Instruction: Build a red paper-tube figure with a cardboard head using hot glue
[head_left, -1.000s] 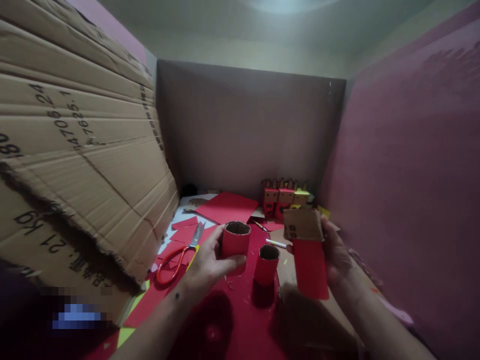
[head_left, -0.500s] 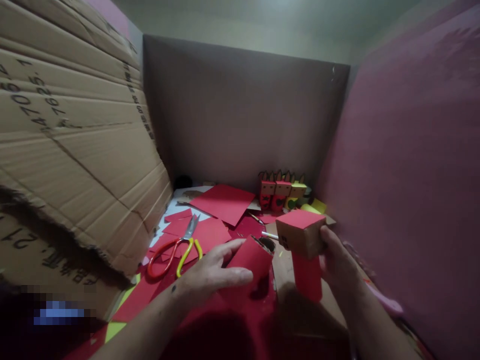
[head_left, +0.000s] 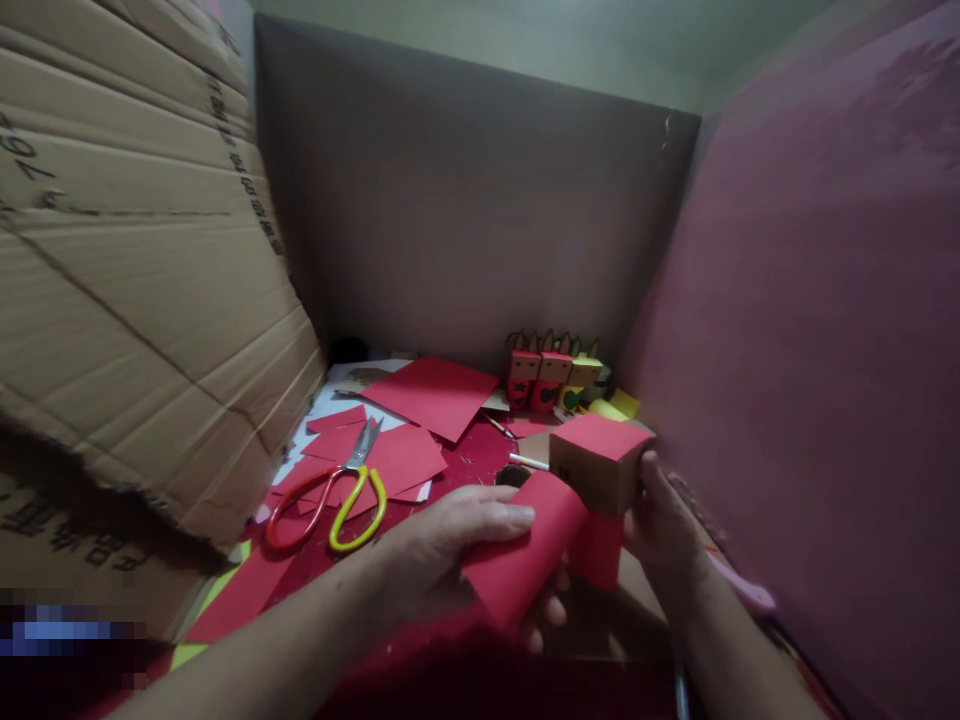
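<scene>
My left hand (head_left: 480, 540) is closed on a curved piece of red paper (head_left: 529, 545), thumb on top and fingertips showing below it. A dark round opening, like a tube's end (head_left: 512, 477), shows just behind the paper. My right hand (head_left: 664, 525) grips a small cardboard box (head_left: 596, 475) with a red top, at its right side. Beneath the box hangs a red part (head_left: 596, 550), close to the paper in my left hand. Whether the two touch is unclear.
Scissors (head_left: 361, 450) with red and yellow handles lie open on red paper pieces at left. Several small box-headed figures (head_left: 553, 375) stand at the back. Cardboard (head_left: 150, 280) rises on the left, a pink wall (head_left: 810, 350) on the right.
The left hand has turned and shifted right, and its red paper now shows broad side up, nearer the box. The right hand still holds the box, slightly further left in view.
</scene>
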